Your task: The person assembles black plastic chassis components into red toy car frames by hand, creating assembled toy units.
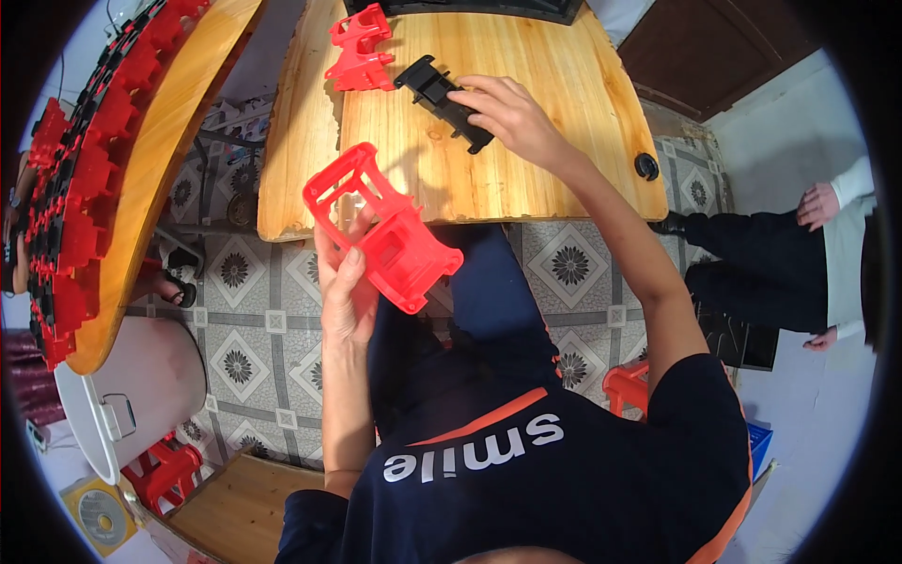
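Note:
A red plastic housing (406, 252), with a rectangular opening at one end and a recessed box at the other, is gripped in my left hand (346, 282) just off the near edge of the wooden table. My right hand (512, 117) reaches over the tabletop, its fingers on a long black plastic part (442, 101); whether they pinch it or only rest on it is hard to see. Beyond the black part, at the far left of the table, lies another red plastic piece (362, 52).
To the left, a curved wooden board (160, 179) carries rows of red and black parts (89, 197). Below it stands a white bucket (150, 385). A black tray-like object (507, 7) sits at the table's far edge. Another person (789, 254) is on the right. Red stools (628, 387) are near.

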Tool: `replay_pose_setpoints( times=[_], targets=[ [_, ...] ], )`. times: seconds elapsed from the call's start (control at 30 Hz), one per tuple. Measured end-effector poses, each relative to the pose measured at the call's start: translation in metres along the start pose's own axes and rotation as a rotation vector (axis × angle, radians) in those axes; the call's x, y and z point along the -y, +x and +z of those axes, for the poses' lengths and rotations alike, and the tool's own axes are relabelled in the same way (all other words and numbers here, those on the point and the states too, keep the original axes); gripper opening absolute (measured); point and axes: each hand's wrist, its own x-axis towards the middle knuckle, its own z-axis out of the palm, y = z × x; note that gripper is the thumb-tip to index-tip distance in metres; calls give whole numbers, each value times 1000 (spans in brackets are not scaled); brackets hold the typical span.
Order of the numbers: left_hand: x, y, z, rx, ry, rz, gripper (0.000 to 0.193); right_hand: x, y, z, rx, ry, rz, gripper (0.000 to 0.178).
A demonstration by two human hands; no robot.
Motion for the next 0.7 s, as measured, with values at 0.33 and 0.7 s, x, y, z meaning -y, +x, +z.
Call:
replay_pose_setpoints(
  times=[0.33,0.7],
  targets=[
    [-10,20,-3,-20,-84,-24,85,85,27,-36,63,382,146,29],
    [-9,16,6,66,-100,-56,90,154,23,-37,141,340,-37,40]
  ],
)
